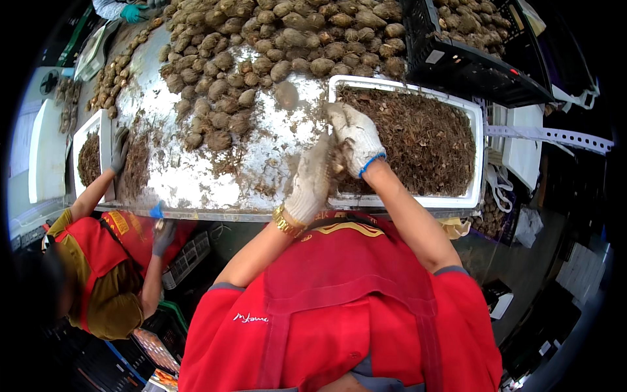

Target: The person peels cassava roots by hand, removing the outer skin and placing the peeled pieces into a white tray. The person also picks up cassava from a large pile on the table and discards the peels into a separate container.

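Note:
Both of my hands wear dirty white knit gloves and meet at the left wall of a white foam box (479, 157) filled with brown fibrous peelings (416, 142). My left hand (311, 179), with a gold watch at its wrist, is slightly blurred at the box's near left corner. My right hand (353, 134), its cuff edged in blue, bends over the box's left part. Something small and pale lies between the palms, too hidden to name. Just beyond my hands a brown, hairy taro-like tuber (286, 95) is on the metal table (196, 181).
A large heap of tubers (294, 39) covers the far side. A black plastic crate (480, 63) of tubers stands at the back right. A co-worker (103, 274) in gloves works at the left beside a smaller foam box (105, 147); another person's gloved hand (132, 13) shows at the far left.

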Demonstrator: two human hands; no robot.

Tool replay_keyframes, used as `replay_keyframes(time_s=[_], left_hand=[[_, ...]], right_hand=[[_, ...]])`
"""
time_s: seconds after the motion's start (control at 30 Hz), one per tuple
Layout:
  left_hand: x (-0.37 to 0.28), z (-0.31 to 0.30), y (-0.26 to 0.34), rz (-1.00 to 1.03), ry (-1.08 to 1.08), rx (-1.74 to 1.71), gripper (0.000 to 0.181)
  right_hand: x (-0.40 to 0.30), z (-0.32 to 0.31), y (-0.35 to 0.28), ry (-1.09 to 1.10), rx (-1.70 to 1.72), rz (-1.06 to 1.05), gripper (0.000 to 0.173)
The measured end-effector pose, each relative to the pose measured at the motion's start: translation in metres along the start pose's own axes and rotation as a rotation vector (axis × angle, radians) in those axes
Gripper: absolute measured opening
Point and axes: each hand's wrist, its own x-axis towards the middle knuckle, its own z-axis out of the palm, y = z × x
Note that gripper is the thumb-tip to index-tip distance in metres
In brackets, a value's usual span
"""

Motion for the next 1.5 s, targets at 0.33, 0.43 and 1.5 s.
replay_keyframes(time_s=[0.33, 0.43, 1.5], left_hand=[[-0.008, 0.002, 0.060, -0.567, -0.044, -0.546, 0.048], [-0.005, -0.003, 0.030, -0.484, -0.067, -0.366, 0.051], [-0.002, 0.010, 0.064, -0.527, 0.097, -0.446, 0.038]], right_hand=[[-0.030, -0.020, -0.040, -0.024, -0.252, -0.402, 0.032], [-0.035, -0.009, -0.054, -0.095, -0.478, -0.460, 0.032], [-0.008, 0.009, 0.001, -0.057, 0.639, 0.124, 0.046]])
